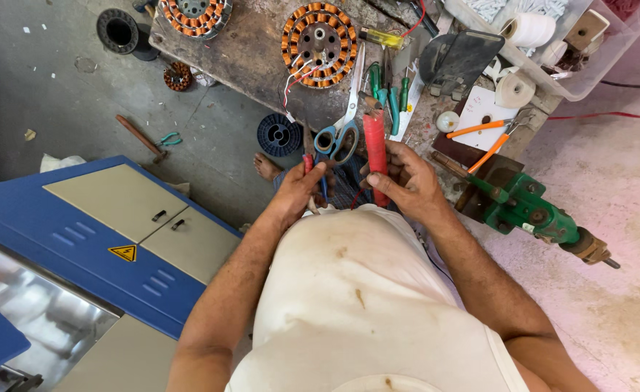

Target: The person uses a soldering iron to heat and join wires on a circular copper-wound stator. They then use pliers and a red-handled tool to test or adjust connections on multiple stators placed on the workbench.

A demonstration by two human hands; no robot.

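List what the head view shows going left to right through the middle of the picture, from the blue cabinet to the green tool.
Blue cabinet → black spool on the floor → left hand → red roll in the right hand → green power tool.

wound stator (pixel 319 45) above grip, on workbench (pixel 247 51) | blue-handled scissors (pixel 339 134) just above | green drill (pixel 527 210) right | black spool (pixel 279 134) upper left | blue cabinet (pixel 109 239) left

Grey concrete floor (pixel 59 94), worn workbench (pixel 255 51), blue-and-beige cabinet (pixel 117 232), daylight
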